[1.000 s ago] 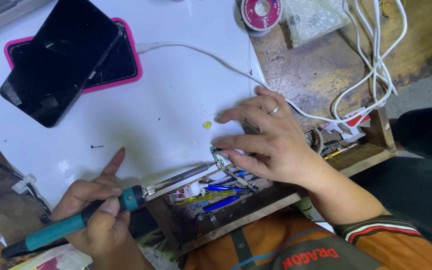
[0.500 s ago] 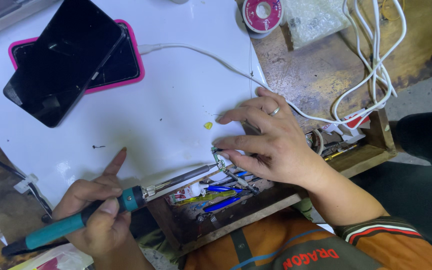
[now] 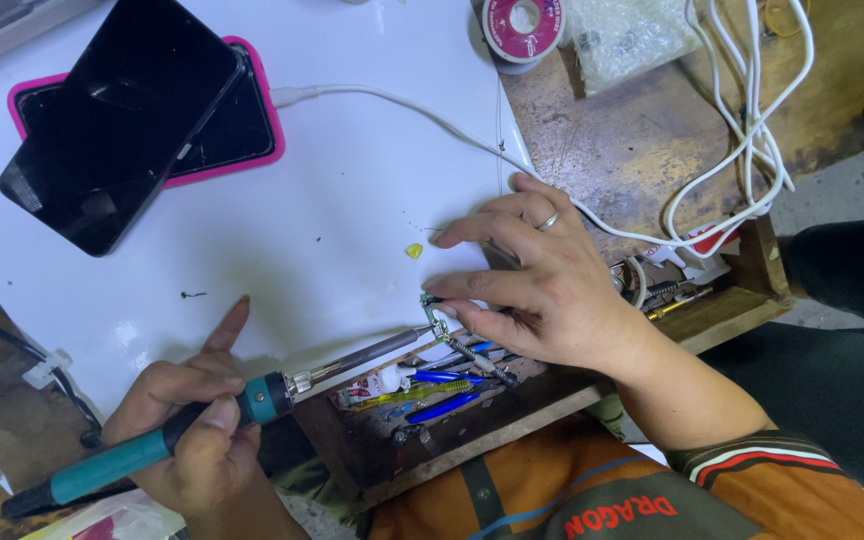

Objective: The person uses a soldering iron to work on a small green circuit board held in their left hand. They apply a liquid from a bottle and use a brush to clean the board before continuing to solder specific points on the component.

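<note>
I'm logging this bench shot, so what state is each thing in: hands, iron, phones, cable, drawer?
left hand: gripping the soldering iron, tip at the small part
right hand: fingertips pinning the small part at the mat's edge
black phone: screen dark, lying across the pink-cased phone
white cable: plugged into the pink-cased phone
solder spool: lying flat
drawer: open, tools inside

bright even overhead light, soft shadows, sharp focus, slight screen glare
</note>
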